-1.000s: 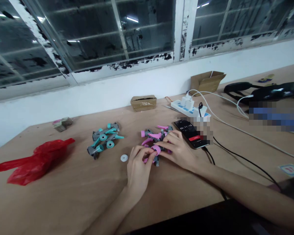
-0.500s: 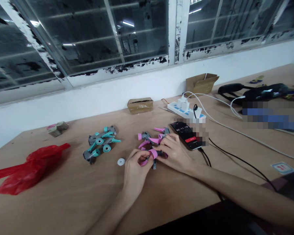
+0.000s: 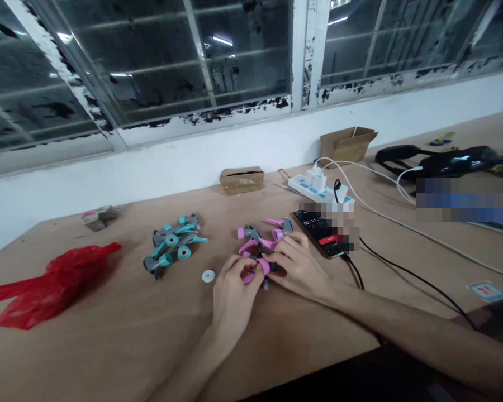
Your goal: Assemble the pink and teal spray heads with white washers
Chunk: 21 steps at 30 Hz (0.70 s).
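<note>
Between my two hands is a pink and grey trigger spray head (image 3: pixel 262 266), its pink collar facing up to the left. My left hand (image 3: pixel 236 287) pinches the collar side with thumb and forefinger. From the other side the fingers of my right hand (image 3: pixel 300 263) close round its dark grey body, which they partly cover. Several more pink and grey spray heads (image 3: pixel 251 233) lie just behind my fingers. A white washer-like disc (image 3: pixel 208 276) rests flat on the table, left of my left hand. Farther left sits a cluster of teal and grey spray heads (image 3: pixel 171 240).
A phone (image 3: pixel 318 231) showing a timer lies right of my right hand, its black cable trailing off. Behind it is a power strip (image 3: pixel 314 190) with white cables. Cardboard boxes (image 3: pixel 242 181) stand by the wall. A red plastic bag (image 3: pixel 54 285) lies at left.
Both hands keep hold of the pink spray head, with only slight finger movement. The whole view has shifted a little; the things on the table stay in place.
</note>
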### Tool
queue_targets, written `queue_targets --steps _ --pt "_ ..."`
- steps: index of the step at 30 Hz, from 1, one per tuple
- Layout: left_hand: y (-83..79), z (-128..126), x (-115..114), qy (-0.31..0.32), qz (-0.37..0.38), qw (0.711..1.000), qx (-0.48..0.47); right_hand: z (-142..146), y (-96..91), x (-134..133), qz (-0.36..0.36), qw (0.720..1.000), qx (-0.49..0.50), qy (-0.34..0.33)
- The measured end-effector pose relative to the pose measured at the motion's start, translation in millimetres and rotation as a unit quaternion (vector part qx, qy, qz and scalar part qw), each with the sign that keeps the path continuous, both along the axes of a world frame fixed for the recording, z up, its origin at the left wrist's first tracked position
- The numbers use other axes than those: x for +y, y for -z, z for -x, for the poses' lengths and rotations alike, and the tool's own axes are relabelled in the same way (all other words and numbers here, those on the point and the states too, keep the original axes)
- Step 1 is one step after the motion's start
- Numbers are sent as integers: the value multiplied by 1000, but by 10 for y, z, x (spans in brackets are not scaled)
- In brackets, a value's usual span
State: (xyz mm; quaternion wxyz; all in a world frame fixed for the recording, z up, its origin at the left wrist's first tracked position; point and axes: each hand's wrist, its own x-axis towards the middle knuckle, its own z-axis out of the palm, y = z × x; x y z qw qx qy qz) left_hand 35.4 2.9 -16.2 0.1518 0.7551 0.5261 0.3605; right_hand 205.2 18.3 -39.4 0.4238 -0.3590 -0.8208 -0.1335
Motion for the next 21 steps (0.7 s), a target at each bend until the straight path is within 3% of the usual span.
queue_targets --steps 7,13,17,21 --pt "-79 37 -4 44 -48 996 -53 -38 -77 -8 14 998 52 23" --pt "-155 344 218 -40 -130 990 -49 -104 -55 48 36 995 83 39" --pt "-96 668 378 -53 -85 994 -52 -91 -41 48 52 994 87 29" --pt "-117 727 292 -43 -63 996 -43 -53 -67 5 59 994 90 18"
